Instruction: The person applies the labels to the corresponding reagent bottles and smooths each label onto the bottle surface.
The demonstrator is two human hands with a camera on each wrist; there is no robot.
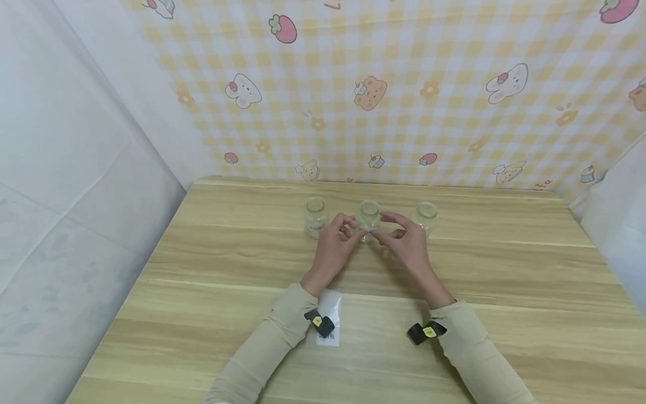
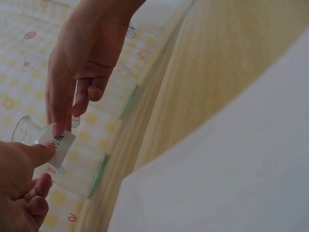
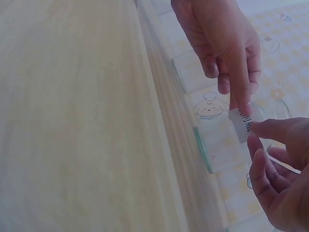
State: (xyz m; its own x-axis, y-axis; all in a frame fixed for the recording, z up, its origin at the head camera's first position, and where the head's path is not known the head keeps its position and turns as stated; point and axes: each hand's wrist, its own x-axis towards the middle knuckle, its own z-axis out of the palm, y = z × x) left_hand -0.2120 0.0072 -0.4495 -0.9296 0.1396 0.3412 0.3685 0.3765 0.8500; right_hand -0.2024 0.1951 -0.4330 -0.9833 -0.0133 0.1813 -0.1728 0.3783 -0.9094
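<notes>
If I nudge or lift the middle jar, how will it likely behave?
The middle jar looks like clear glass, so it's probably rigid and could chip if knocked. Its smooth wall may be slippery. It stands upright on the table, so a low push might slide it; on its side, its round body could roll.

- The middle jar (image 2: 83, 166): smooth, see-through glass, glossy along its rim and base.
- The left jar (image 1: 315, 217) and right jar (image 1: 427, 211): the same clear, shiny, smooth-looking glass.
- The label (image 2: 63, 149): thin, paper-like, smooth and matt, with dark print.
- The packet (image 1: 330, 306): pale, smooth and a little shiny, like film or coated paper.
- The tabletop (image 1: 504, 258): wood or wood-look grain, smooth, with a faint sheen.
- The checked curtain (image 1: 323, 67): printed cloth, matt, lightly rippled.
- The white sheet (image 1: 70, 140): matt, creased, cloth-like.
- The sleeves (image 1: 267, 348): soft, matt, wrinkled cloth.
</notes>
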